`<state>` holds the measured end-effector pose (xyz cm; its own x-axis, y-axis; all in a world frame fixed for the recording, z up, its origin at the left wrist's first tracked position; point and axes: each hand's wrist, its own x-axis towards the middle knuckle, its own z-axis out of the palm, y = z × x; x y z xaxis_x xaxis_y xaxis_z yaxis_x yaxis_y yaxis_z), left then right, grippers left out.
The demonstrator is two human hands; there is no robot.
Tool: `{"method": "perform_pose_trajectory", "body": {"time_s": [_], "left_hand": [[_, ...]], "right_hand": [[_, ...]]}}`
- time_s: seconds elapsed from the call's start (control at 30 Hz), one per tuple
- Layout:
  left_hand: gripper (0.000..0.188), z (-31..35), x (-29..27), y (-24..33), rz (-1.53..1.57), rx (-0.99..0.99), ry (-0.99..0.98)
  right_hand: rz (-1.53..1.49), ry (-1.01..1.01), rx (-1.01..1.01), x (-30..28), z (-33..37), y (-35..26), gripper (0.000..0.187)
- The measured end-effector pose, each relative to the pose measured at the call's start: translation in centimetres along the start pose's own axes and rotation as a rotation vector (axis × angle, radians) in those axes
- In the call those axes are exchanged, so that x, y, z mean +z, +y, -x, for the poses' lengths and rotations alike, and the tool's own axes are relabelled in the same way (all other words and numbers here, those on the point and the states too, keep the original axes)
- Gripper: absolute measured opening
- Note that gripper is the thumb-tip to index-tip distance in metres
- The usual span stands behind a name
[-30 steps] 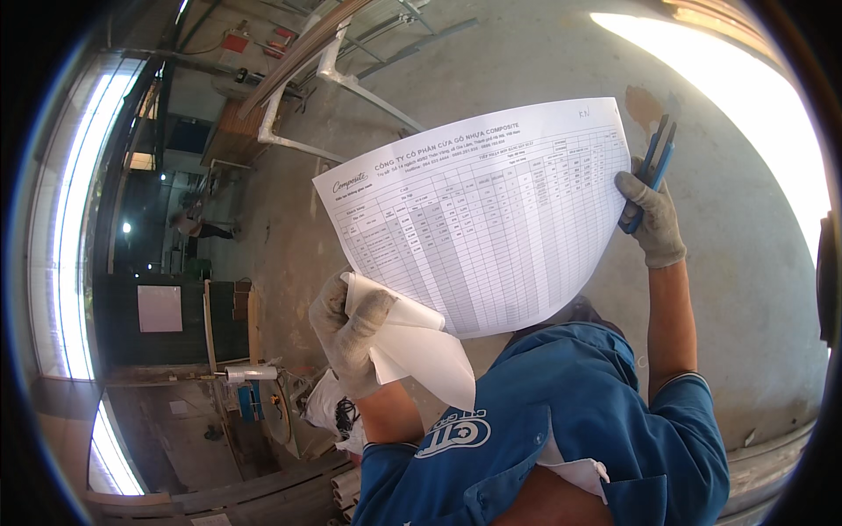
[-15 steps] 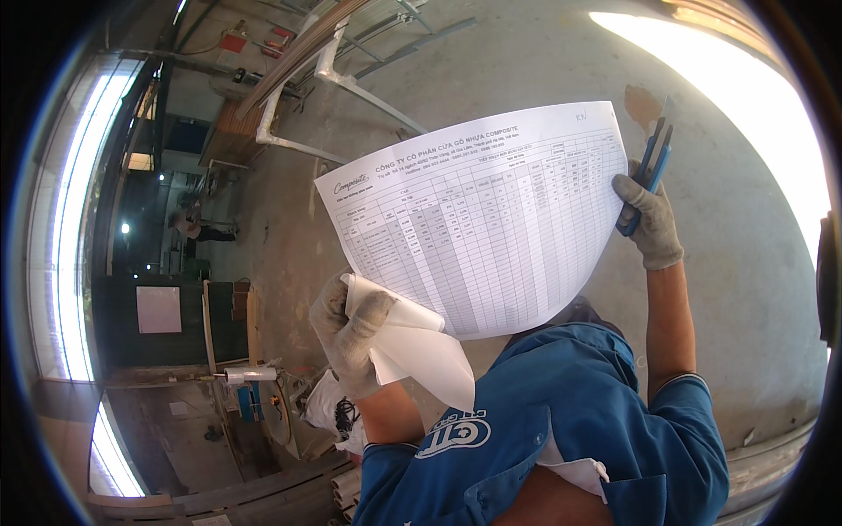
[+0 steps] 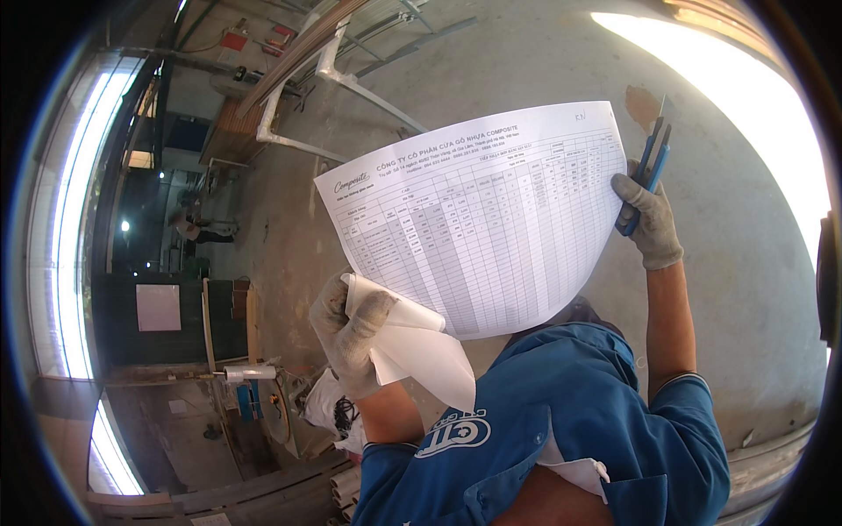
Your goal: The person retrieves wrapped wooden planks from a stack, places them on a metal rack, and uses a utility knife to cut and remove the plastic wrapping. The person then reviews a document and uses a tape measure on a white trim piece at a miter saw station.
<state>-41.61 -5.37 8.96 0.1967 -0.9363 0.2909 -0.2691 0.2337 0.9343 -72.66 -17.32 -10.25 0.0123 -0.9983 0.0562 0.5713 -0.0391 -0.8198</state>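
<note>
A wide white printed sheet of paper, covered by a table of small rows, is spread between my two hands and bows outward. My left hand, in a worn grey-beige work glove, is closed on its lower left corner. Curled white paper hangs from that same grip. At the sheet's right edge my right hand, gloved alike, is closed with the thumb over the paper. The same hand holds a blue and black tool with two narrow prongs pointing up; its exact kind is unclear.
White pipe framing stands beyond the sheet, beside long strips. To the left are a machine with a white cylinder and a white bag. A person is far off at left. Concrete floor surrounds me.
</note>
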Motion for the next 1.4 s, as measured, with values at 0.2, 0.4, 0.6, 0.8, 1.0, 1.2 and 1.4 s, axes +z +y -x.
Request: {"method": "perform_pose_trajectory", "body": {"time_s": [0.2,0.4,0.6,0.8,1.0,1.2,1.4], "left_hand": [[0.017,0.27,-0.05,0.08,0.011,0.02,-0.014],[0.019,0.49,-0.11,0.05,0.016,0.016,-0.015],[0.021,0.55,-0.47,-0.03,0.003,0.026,-0.048],[0.022,0.59,-0.54,-0.09,0.007,0.024,-0.053],[0.021,0.43,-0.66,-0.13,-0.003,0.019,-0.054],[0.02,0.52,-0.42,0.0,-0.017,0.032,-0.04],[0.021,0.75,-0.33,0.25,-0.021,0.031,-0.032]], "right_hand": [[-0.005,0.0,0.01,0.1,0.15,-0.02,0.022],[-0.011,0.008,0.022,0.24,0.24,0.18,0.022],[-0.008,-0.015,0.015,0.17,0.27,0.3,0.022],[-0.006,-0.007,0.033,0.23,0.37,0.21,0.022],[-0.012,-0.012,0.042,0.47,0.26,0.25,0.022],[-0.023,-0.002,0.033,0.4,0.43,0.36,0.022],[-0.018,-0.023,0.017,0.18,0.48,0.46,0.022]]}}
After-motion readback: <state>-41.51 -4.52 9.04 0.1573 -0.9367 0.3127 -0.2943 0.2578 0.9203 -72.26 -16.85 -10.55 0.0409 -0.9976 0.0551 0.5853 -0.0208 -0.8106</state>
